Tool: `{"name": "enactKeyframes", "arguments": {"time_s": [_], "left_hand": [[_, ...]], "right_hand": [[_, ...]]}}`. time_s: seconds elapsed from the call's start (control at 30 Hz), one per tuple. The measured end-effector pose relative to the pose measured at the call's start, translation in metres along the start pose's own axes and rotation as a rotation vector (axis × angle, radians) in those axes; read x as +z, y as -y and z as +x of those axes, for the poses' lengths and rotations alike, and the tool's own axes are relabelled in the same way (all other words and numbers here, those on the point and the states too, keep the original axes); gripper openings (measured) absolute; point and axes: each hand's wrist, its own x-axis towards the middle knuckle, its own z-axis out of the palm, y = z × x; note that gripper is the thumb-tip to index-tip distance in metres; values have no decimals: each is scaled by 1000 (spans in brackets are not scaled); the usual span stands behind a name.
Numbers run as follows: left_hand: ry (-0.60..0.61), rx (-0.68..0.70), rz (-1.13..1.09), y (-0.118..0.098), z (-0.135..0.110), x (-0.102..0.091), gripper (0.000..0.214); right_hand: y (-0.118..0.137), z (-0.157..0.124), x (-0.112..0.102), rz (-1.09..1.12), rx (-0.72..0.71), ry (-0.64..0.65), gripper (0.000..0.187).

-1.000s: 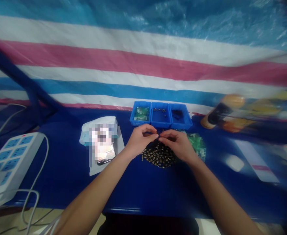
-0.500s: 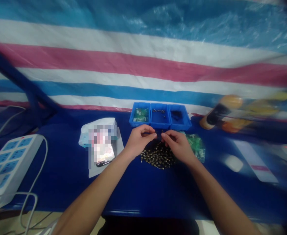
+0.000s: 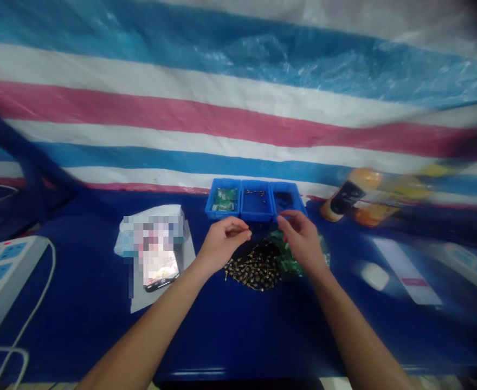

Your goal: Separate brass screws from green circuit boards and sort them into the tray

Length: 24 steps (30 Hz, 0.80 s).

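My left hand [image 3: 222, 245] hangs just above the left edge of a loose heap of small brass-and-black connectors [image 3: 255, 269], its fingers curled together with nothing visible in them. My right hand [image 3: 299, 238] reaches toward the front rim of a blue three-compartment parts bin [image 3: 255, 216], and its fingertips hide whatever they may hold. The bin's left compartment has green packets, the middle a few metal connectors, and the right dark small parts. A green plastic bag [image 3: 289, 257] lies under my right hand, touching the heap.
On the dark blue table, a smartphone [image 3: 161, 271] rests on a white packet [image 3: 149, 233] left of my left hand. A white power strip [image 3: 2, 276] and its cable lie far left. A bottle [image 3: 348, 197] stands back right, near a white mouse [image 3: 374, 276]. A striped tarpaulin [image 3: 238, 130] hangs behind.
My hands have parted from their close pinch, with the right hand rising toward the bin. The green bag now lies against the heap. The view has shifted, moving the table's items left and lower.
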Motion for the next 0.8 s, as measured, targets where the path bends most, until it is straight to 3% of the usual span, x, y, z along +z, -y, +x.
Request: {"name": "enactKeyframes", "arguments": {"time_s": [0.13,0.2,0.6,0.8], "left_hand": [[91,8,19,-1,-2,3,18],[123,12,19,-1,-3,4,18],[92,47,117,-4,-4,4,16],[50,36,52,-3,-3,3,19]], "right_hand": [[4,-10,10,-3,-59,281,35],[5,-13,13,-22,-86,353,32],[9,-15,13,-39,-72,463,28],[7,-9,6,-58,27,411,36]]}}
